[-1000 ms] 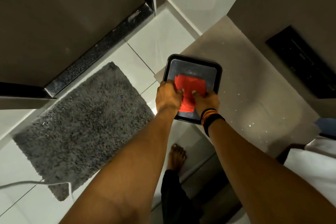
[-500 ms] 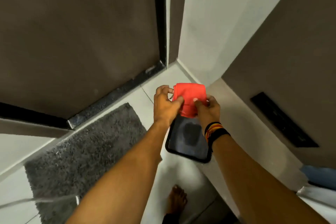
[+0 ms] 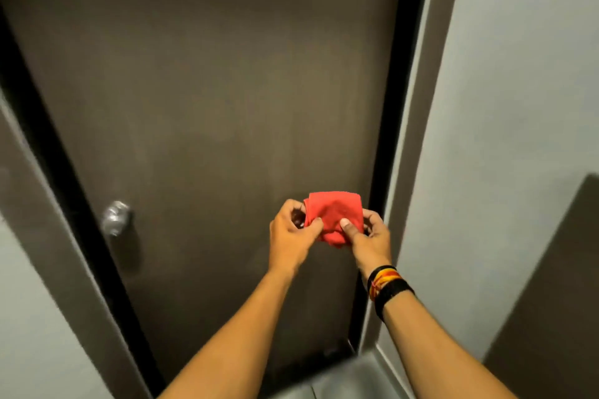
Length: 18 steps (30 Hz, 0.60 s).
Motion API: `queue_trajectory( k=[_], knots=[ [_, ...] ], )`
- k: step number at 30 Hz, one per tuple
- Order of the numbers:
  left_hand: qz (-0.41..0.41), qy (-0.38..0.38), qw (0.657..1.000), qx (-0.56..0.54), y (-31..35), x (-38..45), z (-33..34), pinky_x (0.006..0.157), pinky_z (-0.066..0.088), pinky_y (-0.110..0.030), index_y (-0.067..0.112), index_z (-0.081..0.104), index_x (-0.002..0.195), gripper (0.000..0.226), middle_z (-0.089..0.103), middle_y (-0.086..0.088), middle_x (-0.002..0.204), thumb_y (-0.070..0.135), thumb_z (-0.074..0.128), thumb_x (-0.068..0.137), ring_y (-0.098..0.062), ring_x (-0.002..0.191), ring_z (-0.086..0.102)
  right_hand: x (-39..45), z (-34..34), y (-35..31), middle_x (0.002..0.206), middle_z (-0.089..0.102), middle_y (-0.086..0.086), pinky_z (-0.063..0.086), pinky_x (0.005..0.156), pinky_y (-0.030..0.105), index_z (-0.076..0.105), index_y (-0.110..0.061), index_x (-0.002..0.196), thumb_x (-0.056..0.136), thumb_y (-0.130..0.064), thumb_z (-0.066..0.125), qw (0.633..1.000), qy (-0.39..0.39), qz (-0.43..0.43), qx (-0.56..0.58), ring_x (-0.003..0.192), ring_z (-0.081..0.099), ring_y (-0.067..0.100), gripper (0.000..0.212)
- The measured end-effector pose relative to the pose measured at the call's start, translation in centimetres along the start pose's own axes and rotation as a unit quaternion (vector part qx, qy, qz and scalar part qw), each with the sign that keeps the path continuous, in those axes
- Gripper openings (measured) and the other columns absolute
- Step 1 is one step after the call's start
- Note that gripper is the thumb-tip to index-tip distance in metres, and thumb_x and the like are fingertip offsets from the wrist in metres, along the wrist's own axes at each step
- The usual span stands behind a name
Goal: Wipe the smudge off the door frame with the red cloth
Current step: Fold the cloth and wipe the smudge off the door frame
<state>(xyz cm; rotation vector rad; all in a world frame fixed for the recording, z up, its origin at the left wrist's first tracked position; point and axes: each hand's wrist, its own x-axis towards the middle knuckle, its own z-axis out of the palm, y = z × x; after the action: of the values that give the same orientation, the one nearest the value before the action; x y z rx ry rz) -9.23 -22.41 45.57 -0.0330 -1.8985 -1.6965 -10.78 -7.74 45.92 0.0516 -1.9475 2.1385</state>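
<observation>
A folded red cloth is held up in front of a dark brown door. My left hand pinches its left edge and my right hand, with bands on the wrist, pinches its lower right part. The door frame runs as a black strip and a grey-brown jamb just right of the cloth; another black strip of frame runs down the left side. No smudge can be made out on the frame.
A round metal door knob sits low on the door's left side. A pale wall stands right of the frame, with a dark panel at the lower right. Pale floor tile shows at the bottom.
Both hands lifted the red cloth out of the black tray and raised it in front of the door. My view swung up from the floor, so the tray and mat are out of sight.
</observation>
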Motion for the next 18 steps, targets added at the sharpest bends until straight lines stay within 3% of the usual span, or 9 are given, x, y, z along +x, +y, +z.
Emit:
queue_trajectory(
  k=[3, 5, 8, 11, 13, 16, 18],
  knots=[
    [0.055, 0.045, 0.997, 0.022, 7.2, 3.8, -6.5, 0.070, 0.057, -0.039, 0.017, 0.060, 0.079, 0.027, 0.070, -0.002, 0.072, 0.037, 0.070, 0.064, -0.011, 0.066, 0.063, -0.6, 6.7, -7.9, 0.082, 0.066, 0.008, 0.056, 0.062, 0.020, 0.061, -0.009, 0.099, 0.087, 0.006, 0.069, 0.998, -0.038, -0.049, 0.015, 0.065, 0.064, 0.006, 0.021],
    [0.085, 0.057, 0.994, 0.049, 10.4, 5.8, -9.8, 0.072, 0.058, -0.037, 0.021, 0.060, 0.079, 0.022, 0.072, 0.001, 0.073, 0.035, 0.071, 0.066, -0.010, 0.067, 0.066, -0.8, 10.2, -11.0, 0.084, 0.066, 0.010, 0.058, 0.070, 0.031, 0.061, -0.013, 0.095, 0.086, 0.005, 0.070, 0.995, -0.055, -0.074, 0.030, 0.065, 0.063, 0.005, 0.021],
    [0.124, 0.103, 0.983, 0.087, 15.9, 8.0, -16.5, 0.075, 0.058, -0.037, 0.024, 0.059, 0.079, 0.018, 0.073, 0.002, 0.076, 0.032, 0.072, 0.068, -0.016, 0.074, 0.071, -2.4, 16.6, -16.4, 0.081, 0.067, 0.007, 0.058, 0.084, 0.050, 0.062, -0.011, 0.095, 0.085, 0.003, 0.071, 0.989, -0.083, -0.100, 0.065, 0.070, 0.063, 0.017, 0.019],
    [0.134, 0.137, 0.974, 0.117, 20.2, 9.0, -23.1, 0.074, 0.059, -0.036, 0.022, 0.062, 0.081, 0.019, 0.072, 0.006, 0.077, 0.030, 0.074, 0.069, -0.018, 0.078, 0.072, -4.1, 22.6, -20.2, 0.088, 0.072, 0.015, 0.059, 0.087, 0.059, 0.065, -0.012, 0.095, 0.080, -0.005, 0.077, 0.983, -0.117, -0.117, 0.078, 0.079, 0.072, 0.031, 0.021],
    [0.145, 0.163, 0.967, 0.131, 22.0, 9.5, -28.1, 0.074, 0.059, -0.036, 0.021, 0.062, 0.081, 0.020, 0.071, 0.007, 0.076, 0.030, 0.075, 0.069, -0.013, 0.076, 0.071, -5.5, 27.3, -22.0, 0.095, 0.075, 0.016, 0.060, 0.084, 0.061, 0.065, -0.023, 0.090, 0.070, -0.021, 0.081, 0.979, -0.143, -0.118, 0.080, 0.091, 0.074, 0.039, 0.025],
    [0.145, 0.198, 0.958, 0.148, 22.7, 9.4, -34.7, 0.079, 0.061, -0.042, 0.019, 0.063, 0.088, 0.024, 0.069, 0.006, 0.082, 0.029, 0.077, 0.072, -0.013, 0.077, 0.067, -7.0, 34.0, -21.9, 0.092, 0.076, 0.006, 0.062, 0.079, 0.056, 0.063, -0.039, 0.085, 0.053, -0.042, 0.080, 0.975, -0.170, -0.122, 0.068, 0.088, 0.076, 0.031, 0.037],
    [0.110, 0.204, 0.958, 0.170, 22.0, 8.8, -38.1, 0.083, 0.061, -0.045, 0.017, 0.062, 0.100, 0.029, 0.068, 0.004, 0.091, 0.022, 0.080, 0.079, -0.014, 0.082, 0.065, -9.5, 37.0, -21.5, 0.091, 0.076, 0.002, 0.062, 0.079, 0.053, 0.062, -0.045, 0.084, 0.052, -0.045, 0.078, 0.976, -0.172, -0.126, 0.037, 0.086, 0.075, 0.025, 0.036]
  ],
)
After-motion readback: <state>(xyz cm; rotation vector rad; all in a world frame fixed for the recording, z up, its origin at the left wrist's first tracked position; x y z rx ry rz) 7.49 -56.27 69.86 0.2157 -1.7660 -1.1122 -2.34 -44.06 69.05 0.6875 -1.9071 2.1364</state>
